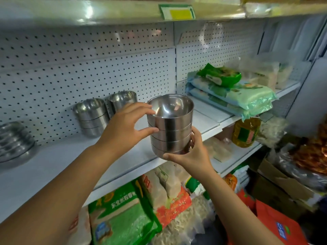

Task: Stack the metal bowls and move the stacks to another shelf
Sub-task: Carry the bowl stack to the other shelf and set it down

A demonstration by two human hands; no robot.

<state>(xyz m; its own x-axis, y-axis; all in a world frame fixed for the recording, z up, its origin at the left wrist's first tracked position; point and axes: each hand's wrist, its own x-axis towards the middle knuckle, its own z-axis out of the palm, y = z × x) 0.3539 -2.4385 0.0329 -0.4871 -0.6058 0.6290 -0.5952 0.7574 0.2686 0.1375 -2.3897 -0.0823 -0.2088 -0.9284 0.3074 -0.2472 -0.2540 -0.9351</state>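
Note:
A stack of several metal bowls [170, 127] is held in the air in front of the white shelf [58, 161]. My right hand [190, 152] cups its base from below, with the thumb and fingers curled round the lowest bowls. My left hand [123, 129] grips the upper left side, its fingertips on the top rim and the wall. Two more stacks stand on the shelf by the pegboard: one [92, 116] at the left and another [122, 99] behind my left hand. A pile of metal plates [15, 142] sits at the far left.
Packaged rice bags [231, 96] lie on the shelf section to the right. Below are an oil bottle [246, 132], more rice bags [123, 213] and cardboard boxes [276, 183]. An upper shelf with a price tag [177, 12] hangs overhead.

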